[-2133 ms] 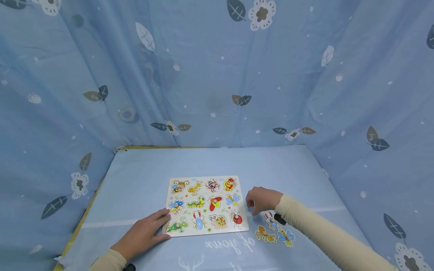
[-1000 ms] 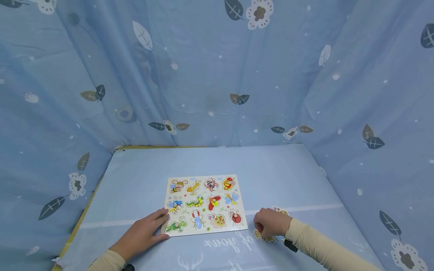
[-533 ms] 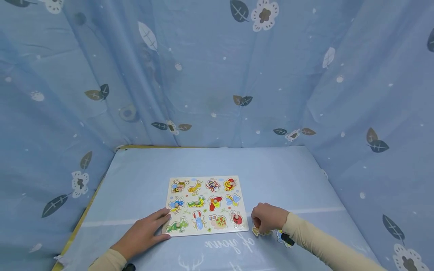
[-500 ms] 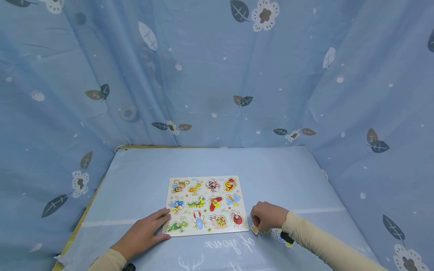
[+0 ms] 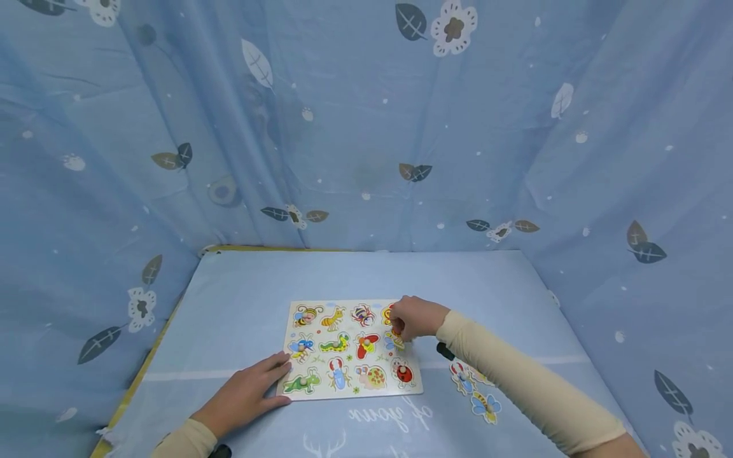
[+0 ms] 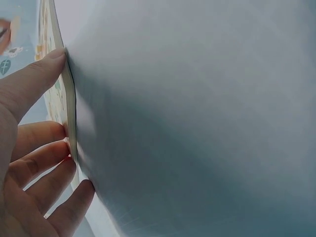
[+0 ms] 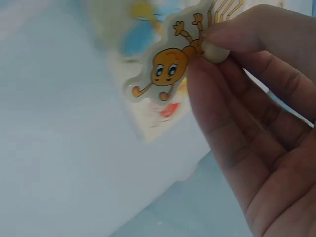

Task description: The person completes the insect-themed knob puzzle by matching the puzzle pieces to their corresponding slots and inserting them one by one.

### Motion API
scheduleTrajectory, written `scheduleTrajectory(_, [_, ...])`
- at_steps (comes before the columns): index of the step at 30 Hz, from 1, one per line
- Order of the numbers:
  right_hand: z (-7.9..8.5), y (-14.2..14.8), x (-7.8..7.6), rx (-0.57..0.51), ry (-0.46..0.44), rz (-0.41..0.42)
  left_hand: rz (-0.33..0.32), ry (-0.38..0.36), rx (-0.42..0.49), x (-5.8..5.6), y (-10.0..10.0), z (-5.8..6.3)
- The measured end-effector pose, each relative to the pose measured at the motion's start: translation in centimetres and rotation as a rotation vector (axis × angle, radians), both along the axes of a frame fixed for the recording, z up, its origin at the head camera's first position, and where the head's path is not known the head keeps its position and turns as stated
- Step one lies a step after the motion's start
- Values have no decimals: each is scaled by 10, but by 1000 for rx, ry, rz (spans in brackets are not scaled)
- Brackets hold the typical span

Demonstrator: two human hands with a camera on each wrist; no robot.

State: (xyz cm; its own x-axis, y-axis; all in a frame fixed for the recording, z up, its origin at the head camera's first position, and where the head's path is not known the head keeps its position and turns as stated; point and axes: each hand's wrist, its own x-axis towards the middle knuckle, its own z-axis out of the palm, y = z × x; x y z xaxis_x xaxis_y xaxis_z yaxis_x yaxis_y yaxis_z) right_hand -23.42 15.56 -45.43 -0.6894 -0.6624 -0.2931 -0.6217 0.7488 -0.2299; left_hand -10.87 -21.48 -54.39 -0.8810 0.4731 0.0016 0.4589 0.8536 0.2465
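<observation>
A wooden insect puzzle board with pictured insects lies flat on the table, knobs showing on several of them. My left hand rests at the board's left edge; in the left wrist view its thumb and fingertips touch the side of the board. My right hand is over the board's right side, near the upper corner. In the right wrist view it pinches the pale knob of an orange ant-like puzzle piece between thumb and finger. The piece's far end is cut off at the frame's top.
On the table right of the board lie a red-and-blue beetle piece and a blue-winged bee piece. Another piece is partly hidden behind the right sleeve. Blue patterned curtains surround the table.
My right hand has picked up the orange piece from the loose pieces and carried it left and away from me, over the board. My left hand stays at the board's edge.
</observation>
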Motion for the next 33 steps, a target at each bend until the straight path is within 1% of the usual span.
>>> scheduleTrajectory(5, [-1,-42,-17,18,67,66,-1,-8,-9,0,-1,0])
scheduleTrajectory(8, [-6,-69,-24,40,114,109,1,-12,-9,1,-1,-1])
scheduleTrajectory(11, [-13,-93,-30,49,141,154,7,-19,-2,1,-1,0])
scheduleTrajectory(14, [-18,-113,-35,45,152,176,8,-34,-14,1,0,2])
scheduleTrajectory(16, [-20,-124,-37,43,160,174,7,-45,-23,1,1,3])
scheduleTrajectory(20, [-23,-138,-41,53,172,157,3,-60,-21,1,3,4])
scheduleTrajectory(24, [-31,-146,-45,64,168,138,-2,-54,-7,2,1,4])
scheduleTrajectory(29, [-43,-146,-49,52,164,123,-20,-43,5,2,-1,2])
scheduleTrajectory(33, [-46,-148,-51,33,170,135,-22,-44,3,1,-2,2])
